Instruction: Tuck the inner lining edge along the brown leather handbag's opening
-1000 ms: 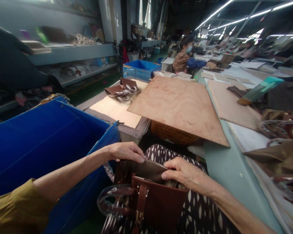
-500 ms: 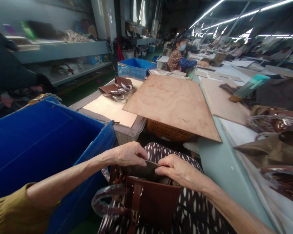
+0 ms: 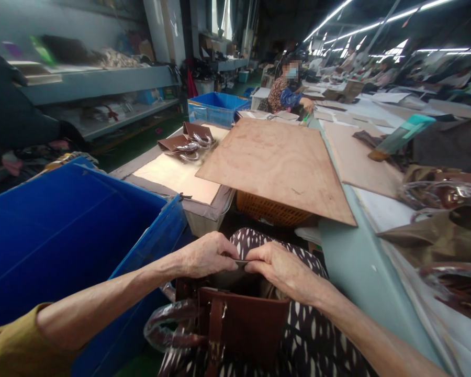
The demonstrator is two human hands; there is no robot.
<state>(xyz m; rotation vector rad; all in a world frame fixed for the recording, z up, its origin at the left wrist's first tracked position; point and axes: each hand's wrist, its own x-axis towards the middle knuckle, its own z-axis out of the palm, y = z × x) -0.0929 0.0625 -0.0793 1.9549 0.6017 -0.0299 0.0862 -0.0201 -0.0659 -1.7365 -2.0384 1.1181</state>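
A dark brown handbag (image 3: 247,327) rests on my lap, on black-and-white patterned cloth, its mouth facing up. My left hand (image 3: 209,255) pinches the far edge of the bag's opening between thumb and fingers. Close beside it, my right hand (image 3: 281,268) grips the same edge, also closed. Between the two sets of fingertips a short stretch of the dark edge shows. A plastic-wrapped handle (image 3: 154,325) sticks out to the left of the bag. The inside is dark, and its contents cannot be made out.
To the left stands a large blue bin (image 3: 55,230). A plywood board (image 3: 278,162) lies ahead, beside brown bag pieces (image 3: 176,144) with wrapped handles. More bags (image 3: 447,230) lie on the right-hand table (image 3: 371,272). A co-worker (image 3: 284,89) sits farther off.
My hands have come slightly closer together along the bag's far edge, and less of it shows between them. The co-worker's arm has drawn in closer to their body.
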